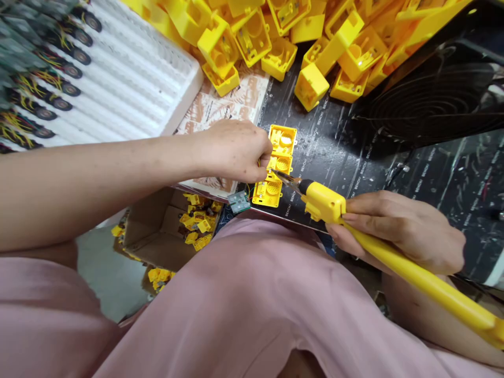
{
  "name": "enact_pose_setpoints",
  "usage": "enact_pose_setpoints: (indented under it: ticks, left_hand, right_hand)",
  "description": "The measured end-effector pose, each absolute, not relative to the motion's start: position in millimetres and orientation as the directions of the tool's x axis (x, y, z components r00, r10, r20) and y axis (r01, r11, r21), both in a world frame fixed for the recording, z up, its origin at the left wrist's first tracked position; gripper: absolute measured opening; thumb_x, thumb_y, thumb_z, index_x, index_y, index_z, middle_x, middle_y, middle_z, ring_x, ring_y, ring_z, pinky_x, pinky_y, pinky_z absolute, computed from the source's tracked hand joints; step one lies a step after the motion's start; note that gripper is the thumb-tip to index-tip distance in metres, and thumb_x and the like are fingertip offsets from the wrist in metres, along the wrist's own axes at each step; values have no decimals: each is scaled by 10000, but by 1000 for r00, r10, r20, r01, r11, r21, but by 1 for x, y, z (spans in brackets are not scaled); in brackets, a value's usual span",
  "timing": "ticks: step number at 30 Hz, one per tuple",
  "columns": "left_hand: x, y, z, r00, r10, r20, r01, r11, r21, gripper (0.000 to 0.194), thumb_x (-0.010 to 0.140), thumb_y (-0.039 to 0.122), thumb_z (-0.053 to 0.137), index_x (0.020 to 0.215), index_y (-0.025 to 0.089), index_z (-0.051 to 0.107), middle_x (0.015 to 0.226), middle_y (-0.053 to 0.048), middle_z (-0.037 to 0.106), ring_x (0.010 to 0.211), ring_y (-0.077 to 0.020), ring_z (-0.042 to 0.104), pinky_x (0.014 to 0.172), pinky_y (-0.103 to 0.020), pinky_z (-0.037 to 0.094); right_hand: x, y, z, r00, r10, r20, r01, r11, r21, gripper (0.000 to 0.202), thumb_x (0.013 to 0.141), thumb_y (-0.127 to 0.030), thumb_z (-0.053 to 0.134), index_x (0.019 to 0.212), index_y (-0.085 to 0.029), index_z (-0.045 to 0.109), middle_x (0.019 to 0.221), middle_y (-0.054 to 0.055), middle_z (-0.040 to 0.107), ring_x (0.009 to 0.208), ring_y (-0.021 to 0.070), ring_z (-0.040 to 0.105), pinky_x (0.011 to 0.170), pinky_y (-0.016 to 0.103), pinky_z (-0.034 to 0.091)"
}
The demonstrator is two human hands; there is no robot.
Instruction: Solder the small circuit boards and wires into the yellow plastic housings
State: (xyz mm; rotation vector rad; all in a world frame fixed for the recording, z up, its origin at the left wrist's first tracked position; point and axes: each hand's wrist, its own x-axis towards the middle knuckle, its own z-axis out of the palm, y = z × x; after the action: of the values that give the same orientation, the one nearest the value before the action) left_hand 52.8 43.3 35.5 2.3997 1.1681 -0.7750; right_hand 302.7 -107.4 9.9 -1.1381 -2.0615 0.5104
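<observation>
My left hand (236,152) is closed over a row of yellow plastic housings, fingertips pinched at the middle housing (282,165); what they pinch is hidden. The upper housing (284,140) and the lower housing (268,194) sit against it, open side up, with round grilles and small metal contacts inside. My right hand (397,228) grips a yellow tool (325,202) with a black collar and narrow metal tip. That tip reaches the middle housing, close to my left fingertips. At the bench edge, a green circuit board (239,201) hangs on thin wires beside the lower housing.
Many yellow housings (252,37) are piled at the back. A white foam tray (153,68) on the left carries boards and wired round speakers (72,71). A black fan-like grille (429,105) stands at right. Below the bench, a cardboard box (157,236) contains yellow parts.
</observation>
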Motion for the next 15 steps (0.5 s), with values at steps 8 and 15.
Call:
enact_pose_setpoints:
  ticks: [8,15]
  left_hand:
    - [55,44,37,488,584,-648,812,-577,91,286,885,300,634,1031,239,872,959,-21,829,1212,-344,814,1099,-414,622]
    - [53,45,37,527,597,-605,812,-564,151,276,842,294,638,996,249,862,935,3,824,1218,-318,804,1157,-399,593]
  right_hand:
    - [298,-100,17,-463,724,512,500,690,-523,211,948,-179,934,1009,-222,737,901,30,834,715,167,796,683,292,694]
    - [309,-118,19,-309,897,316,591,442,-675,247,1104,-390,772,879,-286,765,835,15,801,746,163,780,718,310,695]
